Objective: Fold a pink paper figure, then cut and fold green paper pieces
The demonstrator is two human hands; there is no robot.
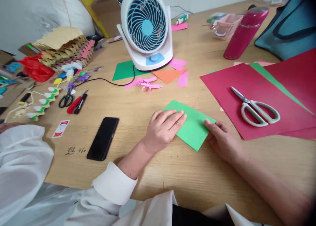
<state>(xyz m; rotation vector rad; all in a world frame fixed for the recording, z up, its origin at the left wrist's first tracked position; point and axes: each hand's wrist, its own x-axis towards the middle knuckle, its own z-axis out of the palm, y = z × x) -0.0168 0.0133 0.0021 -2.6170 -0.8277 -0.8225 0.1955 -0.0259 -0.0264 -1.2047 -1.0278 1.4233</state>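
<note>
A folded sheet of bright green paper (192, 127) lies on the table in front of me. My left hand (164, 128) rests on its left side, fingers stretched out flat over the paper. At the right corner my right hand (222, 137) pinches the paper, thumb on top and fingers underneath. Just beyond it sit a pink folded-paper figure (149, 84), an orange paper triangle (169, 75) and pink paper scraps (182, 79). To the right, grey-handled scissors (256, 110) lie open on dark red paper sheets (222, 84).
A white fan (147, 28) stands at the back, its black cord running left. A magenta bottle (245, 33) and a blue bag (288, 28) are at the back right. On the left are a phone (103, 138), a utility knife (80, 102), black-handled scissors (66, 100) and a person's white sleeve (24, 153).
</note>
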